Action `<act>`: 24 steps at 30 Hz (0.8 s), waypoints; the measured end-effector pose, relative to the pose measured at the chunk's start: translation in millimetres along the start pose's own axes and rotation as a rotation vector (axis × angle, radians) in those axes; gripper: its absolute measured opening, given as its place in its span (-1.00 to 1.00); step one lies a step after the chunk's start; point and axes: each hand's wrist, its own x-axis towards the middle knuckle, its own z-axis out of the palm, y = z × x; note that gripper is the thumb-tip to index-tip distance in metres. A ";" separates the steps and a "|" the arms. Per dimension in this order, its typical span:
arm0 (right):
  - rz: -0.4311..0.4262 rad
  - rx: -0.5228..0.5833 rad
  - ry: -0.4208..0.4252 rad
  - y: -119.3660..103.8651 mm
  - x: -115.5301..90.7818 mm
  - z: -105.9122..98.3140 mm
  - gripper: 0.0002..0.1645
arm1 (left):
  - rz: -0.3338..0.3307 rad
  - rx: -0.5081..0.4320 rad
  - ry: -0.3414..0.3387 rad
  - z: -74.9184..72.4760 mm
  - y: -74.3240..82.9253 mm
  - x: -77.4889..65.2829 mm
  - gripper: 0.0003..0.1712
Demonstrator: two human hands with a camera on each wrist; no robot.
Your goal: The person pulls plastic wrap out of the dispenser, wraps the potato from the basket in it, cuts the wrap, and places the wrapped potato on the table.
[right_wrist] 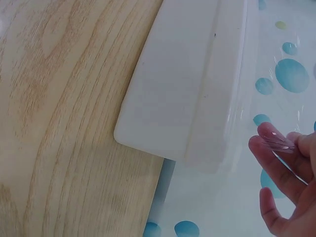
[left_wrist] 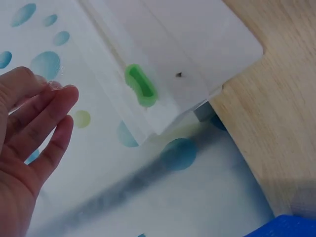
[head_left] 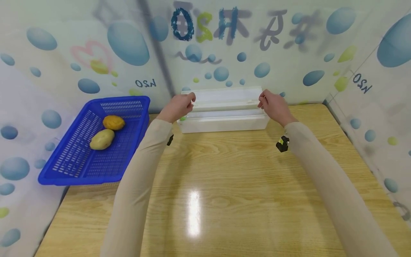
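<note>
Well apart, the left hand (head_left: 178,107) and right hand (head_left: 276,107) each pinched clear film (right_wrist: 279,145) by the white box (head_left: 224,125) at the far edge of the table (head_left: 244,185)

A pale wall (head_left: 285,71) with blue bubbles (head_left: 128,43) stands behind the wood-grain tabletop (head_left: 240,175), whose surface shows white glare (head_left: 193,214).

Head view high, forward-down; close wrist views share white box (head_left: 224,125).
</note>
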 end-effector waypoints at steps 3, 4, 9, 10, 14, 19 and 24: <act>-0.007 0.001 0.005 -0.4 -0.6 -2.4 -0.72 | 0.013 -0.003 -0.048 -5.4 3.4 0.1 -0.80; -0.012 0.002 0.004 -0.5 -0.7 -3.1 -0.70 | 0.021 0.006 -0.054 -6.8 4.0 0.1 -0.80; -0.022 -0.001 -0.004 -1.7 -1.1 -6.5 -0.70 | 0.011 0.036 -0.064 -11.9 4.2 -1.4 -0.79; -0.020 -0.001 -0.007 -2.3 -1.0 -6.9 -0.70 | 0.006 0.036 -0.065 -12.6 3.9 -1.9 -0.77; -0.012 -0.006 -0.019 -5.2 -0.9 -8.3 -0.73 | -0.011 0.011 -0.083 -14.4 3.6 -4.1 -0.72; -0.020 -0.008 -0.025 -6.9 -0.6 -8.2 -0.72 | -0.047 -0.002 -0.065 -11.9 0.9 -9.8 -0.70; -0.032 -0.011 0.004 -4.3 -0.9 -6.8 -0.73 | -0.115 0.008 -0.028 0.0 -1.7 -14.7 -0.51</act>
